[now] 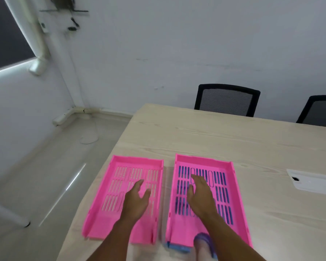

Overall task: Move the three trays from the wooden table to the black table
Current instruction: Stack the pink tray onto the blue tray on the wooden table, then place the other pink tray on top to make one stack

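Two pink slotted trays lie side by side near the front left corner of the pale wooden table. The left pink tray sits alone at the table's left edge. The right pink tray rests on top of a blue tray, whose blue shows through the slots and at the front edge. My left hand hovers over the left tray, fingers apart, holding nothing. My right hand is spread over the right tray, also holding nothing. The black table is not in view.
Two black mesh chairs stand behind the table's far edge. A white flat object lies on the table at the right. Tiled floor and a white table leg are to the left.
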Available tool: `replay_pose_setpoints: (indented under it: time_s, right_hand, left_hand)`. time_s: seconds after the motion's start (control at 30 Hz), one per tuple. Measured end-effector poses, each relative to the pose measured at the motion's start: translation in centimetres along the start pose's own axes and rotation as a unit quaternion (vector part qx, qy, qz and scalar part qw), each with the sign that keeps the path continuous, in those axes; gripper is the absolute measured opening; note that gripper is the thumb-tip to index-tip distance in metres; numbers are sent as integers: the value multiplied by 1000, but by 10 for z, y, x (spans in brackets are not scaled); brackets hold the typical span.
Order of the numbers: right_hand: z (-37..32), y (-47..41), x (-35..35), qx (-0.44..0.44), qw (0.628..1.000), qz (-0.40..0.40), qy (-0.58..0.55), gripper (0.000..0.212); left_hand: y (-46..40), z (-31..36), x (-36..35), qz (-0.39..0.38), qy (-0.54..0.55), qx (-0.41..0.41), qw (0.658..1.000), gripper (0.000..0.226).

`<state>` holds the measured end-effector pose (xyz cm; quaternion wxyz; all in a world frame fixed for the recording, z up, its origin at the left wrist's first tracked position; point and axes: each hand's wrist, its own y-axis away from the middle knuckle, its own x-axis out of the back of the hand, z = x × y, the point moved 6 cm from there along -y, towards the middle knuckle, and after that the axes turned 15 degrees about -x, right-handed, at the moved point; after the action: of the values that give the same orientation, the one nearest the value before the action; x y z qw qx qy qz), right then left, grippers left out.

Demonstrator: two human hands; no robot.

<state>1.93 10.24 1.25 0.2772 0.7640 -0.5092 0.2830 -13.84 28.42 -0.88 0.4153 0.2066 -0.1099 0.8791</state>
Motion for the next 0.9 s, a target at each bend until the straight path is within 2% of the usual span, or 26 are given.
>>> replay_pose_setpoints:
  time_s: [0.43,0.63,0.9]
  right_hand:
    - [-75,27,-78,15,998,-61,18,43]
    - [-78,34,-108,-37,994,-94,40,51]
    - [-64,45,-136,-131,985,-105,44,60]
  left_hand:
    - [2,-52,93,49,-26,31,998,44]
    - [-3,-73,116,41,-67,38,996,45]
    - [1,-115,122,-17,-79,86,993,66]
